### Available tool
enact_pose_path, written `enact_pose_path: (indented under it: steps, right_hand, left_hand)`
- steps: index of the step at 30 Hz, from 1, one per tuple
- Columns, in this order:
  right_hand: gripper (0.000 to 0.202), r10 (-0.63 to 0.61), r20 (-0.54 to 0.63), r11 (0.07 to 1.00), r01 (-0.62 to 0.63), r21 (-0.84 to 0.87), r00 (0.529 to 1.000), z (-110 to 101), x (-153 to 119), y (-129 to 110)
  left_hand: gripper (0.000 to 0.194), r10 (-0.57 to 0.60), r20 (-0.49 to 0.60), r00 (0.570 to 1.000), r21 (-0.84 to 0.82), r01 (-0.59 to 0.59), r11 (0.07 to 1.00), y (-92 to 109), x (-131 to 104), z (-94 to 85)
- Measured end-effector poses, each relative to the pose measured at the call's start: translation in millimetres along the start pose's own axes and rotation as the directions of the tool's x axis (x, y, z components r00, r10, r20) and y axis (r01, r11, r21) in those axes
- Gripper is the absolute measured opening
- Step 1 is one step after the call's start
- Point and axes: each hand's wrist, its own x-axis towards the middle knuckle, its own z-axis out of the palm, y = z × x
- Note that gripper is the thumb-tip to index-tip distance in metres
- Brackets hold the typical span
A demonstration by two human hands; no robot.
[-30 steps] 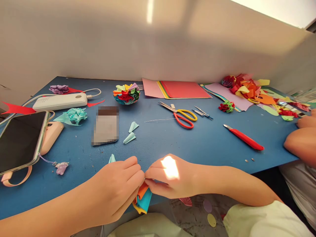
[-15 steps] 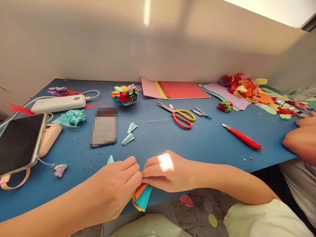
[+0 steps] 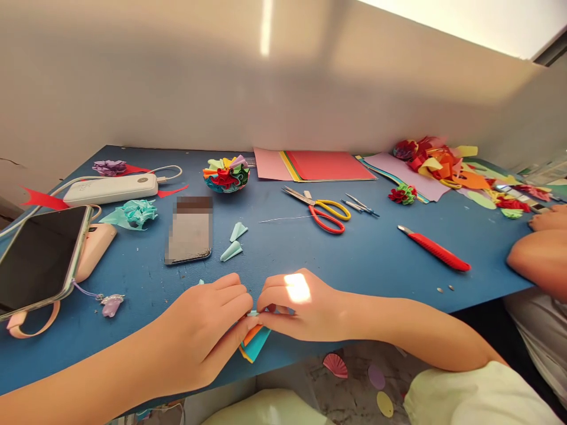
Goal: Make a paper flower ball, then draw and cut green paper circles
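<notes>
Left hand [image 3: 201,321], right hand [image 3: 310,313], fingers [image 3: 237,305] pinching one paper bundle [image 3: 258,343], one red knife [image 3: 438,251]

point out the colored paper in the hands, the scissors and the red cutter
Colored paper [image 3: 258,344]: head view, on its blue part below the fingers.
Scissors [image 3: 312,202]: head view, at the pivot.
Red cutter [image 3: 439,251]: head view, on the middle of its handle.

A blue table [image 3: 354,260] stands before a light-streaked pale wall [image 3: 177,88].
</notes>
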Motion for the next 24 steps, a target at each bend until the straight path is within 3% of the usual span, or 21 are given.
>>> enact_pose_path:
  steps: [4,8,18,24]
  right_hand:
    - [0.022,-0.039,-0.05,0.993,0.033,-0.112,0.998,2.6,-0.7,-1.7]
    - [0.027,-0.128,-0.094,0.957,0.098,-0.273,0.987,5.9,-2.3,0.3]
    - [0.03,-0.186,-0.074,0.896,0.138,-0.421,0.98,6.2,0.4,-1.0]
    - [0.03,-0.254,0.021,0.868,0.238,-0.436,0.967,0.7,0.8,-2.4]
  left_hand:
    - [0.027,0.163,-0.088,0.983,0.174,-0.146,0.974,-6.1,-2.5,9.0]
    - [0.029,0.169,-0.16,0.973,0.249,-0.126,0.96,-10.0,-2.3,15.3]
    - [0.027,-0.008,-0.072,0.997,0.043,0.011,0.999,-3.3,-0.8,7.8]
    - [0.027,0.142,-0.043,0.989,0.185,-0.132,0.974,-3.8,-1.8,13.7]
